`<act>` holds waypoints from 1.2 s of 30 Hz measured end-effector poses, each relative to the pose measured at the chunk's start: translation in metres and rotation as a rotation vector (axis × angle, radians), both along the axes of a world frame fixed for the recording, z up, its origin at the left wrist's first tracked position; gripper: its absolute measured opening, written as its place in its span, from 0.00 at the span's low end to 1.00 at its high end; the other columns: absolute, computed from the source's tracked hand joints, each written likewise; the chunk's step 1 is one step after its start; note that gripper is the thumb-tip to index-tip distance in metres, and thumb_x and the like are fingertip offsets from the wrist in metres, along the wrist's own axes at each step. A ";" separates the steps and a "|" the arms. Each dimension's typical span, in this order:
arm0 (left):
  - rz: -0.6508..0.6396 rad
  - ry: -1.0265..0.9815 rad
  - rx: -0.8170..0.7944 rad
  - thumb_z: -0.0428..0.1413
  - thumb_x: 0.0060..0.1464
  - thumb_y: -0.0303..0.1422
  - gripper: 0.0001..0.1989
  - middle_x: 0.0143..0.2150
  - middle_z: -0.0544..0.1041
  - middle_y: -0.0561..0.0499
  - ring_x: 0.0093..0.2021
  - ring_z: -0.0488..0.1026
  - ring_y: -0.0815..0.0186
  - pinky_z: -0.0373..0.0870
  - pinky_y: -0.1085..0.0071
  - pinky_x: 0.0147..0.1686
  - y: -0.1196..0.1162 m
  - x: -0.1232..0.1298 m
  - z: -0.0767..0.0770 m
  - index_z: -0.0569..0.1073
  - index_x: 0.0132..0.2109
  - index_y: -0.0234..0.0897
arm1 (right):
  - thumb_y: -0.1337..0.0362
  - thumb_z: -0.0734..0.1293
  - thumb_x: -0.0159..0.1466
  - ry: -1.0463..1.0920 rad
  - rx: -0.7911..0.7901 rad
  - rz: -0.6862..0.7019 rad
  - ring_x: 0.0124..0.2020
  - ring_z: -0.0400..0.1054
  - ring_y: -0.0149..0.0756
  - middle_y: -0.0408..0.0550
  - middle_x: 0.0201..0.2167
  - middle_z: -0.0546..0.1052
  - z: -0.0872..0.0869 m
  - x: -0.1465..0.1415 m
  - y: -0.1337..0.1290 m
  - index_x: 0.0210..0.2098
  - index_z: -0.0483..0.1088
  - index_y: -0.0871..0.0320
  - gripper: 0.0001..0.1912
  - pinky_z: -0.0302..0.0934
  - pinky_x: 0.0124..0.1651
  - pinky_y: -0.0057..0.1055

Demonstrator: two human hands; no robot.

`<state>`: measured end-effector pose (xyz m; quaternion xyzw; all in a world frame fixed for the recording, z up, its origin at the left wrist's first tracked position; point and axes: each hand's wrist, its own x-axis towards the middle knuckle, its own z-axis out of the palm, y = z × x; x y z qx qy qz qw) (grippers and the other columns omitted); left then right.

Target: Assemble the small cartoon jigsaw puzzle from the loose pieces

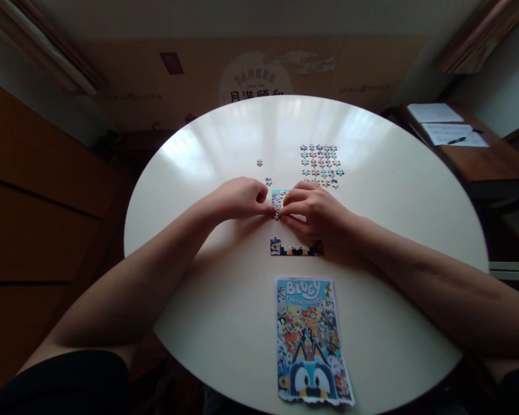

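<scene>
My left hand (244, 197) is closed, with its fingertips pressed at the left edge of a small joined section of jigsaw puzzle (275, 199). My right hand (313, 206) pinches at the lower right of the same section, covering part of it. Between the fingertips a puzzle piece (277, 216) shows at the section's lower end. Just below lies a joined bottom strip of puzzle (297, 252), dark with raised ends. Two loose pieces, one pinkish (259, 163) and one bluish (269, 181), lie beyond my left hand.
Several loose puzzle pieces (320, 163) are laid in rows beyond my right hand. A torn-edged Bluey picture sheet (313, 343) lies nearest me on the round white table (225, 323). Papers (452, 134) and a pen (457, 140) rest on a wooden side table at right.
</scene>
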<state>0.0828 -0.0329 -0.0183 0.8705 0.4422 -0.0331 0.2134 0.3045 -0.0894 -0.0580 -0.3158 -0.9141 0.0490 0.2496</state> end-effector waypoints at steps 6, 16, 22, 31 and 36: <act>-0.001 -0.077 -0.017 0.56 0.57 0.49 0.22 0.22 0.69 0.51 0.24 0.61 0.68 0.51 0.67 0.27 -0.002 0.000 0.004 0.68 0.24 0.37 | 0.62 0.65 0.68 0.038 0.020 0.014 0.39 0.67 0.40 0.47 0.36 0.79 0.000 -0.001 -0.001 0.35 0.79 0.53 0.10 0.61 0.47 0.39; 0.460 -0.741 0.544 0.43 0.68 0.45 0.25 0.18 0.63 0.54 0.21 0.62 0.68 0.57 0.69 0.25 0.026 -0.047 0.016 0.67 0.25 0.38 | 0.66 0.66 0.68 0.398 0.263 -0.135 0.33 0.64 0.38 0.47 0.30 0.72 0.012 0.015 0.006 0.29 0.71 0.55 0.10 0.61 0.39 0.39; 0.520 -0.592 0.522 0.44 0.66 0.38 0.18 0.29 0.76 0.50 0.31 0.73 0.63 0.68 0.67 0.33 0.041 -0.054 0.003 0.74 0.35 0.37 | 0.65 0.67 0.67 0.519 0.274 -0.191 0.34 0.63 0.38 0.47 0.29 0.71 0.010 0.020 0.012 0.28 0.70 0.56 0.10 0.61 0.37 0.38; 0.154 -0.031 0.295 0.36 0.71 0.45 0.27 0.76 0.53 0.45 0.76 0.41 0.51 0.37 0.43 0.71 0.042 -0.029 -0.029 0.62 0.70 0.43 | 0.66 0.66 0.67 0.552 0.255 -0.199 0.37 0.63 0.40 0.48 0.33 0.71 0.005 0.013 0.013 0.28 0.72 0.56 0.10 0.61 0.40 0.41; 0.081 0.022 0.315 0.34 0.72 0.43 0.28 0.75 0.54 0.44 0.76 0.41 0.53 0.38 0.46 0.71 0.043 -0.027 -0.028 0.67 0.67 0.38 | 0.68 0.66 0.67 0.551 0.249 -0.190 0.40 0.65 0.41 0.49 0.36 0.72 0.004 0.010 0.013 0.29 0.72 0.55 0.09 0.62 0.42 0.42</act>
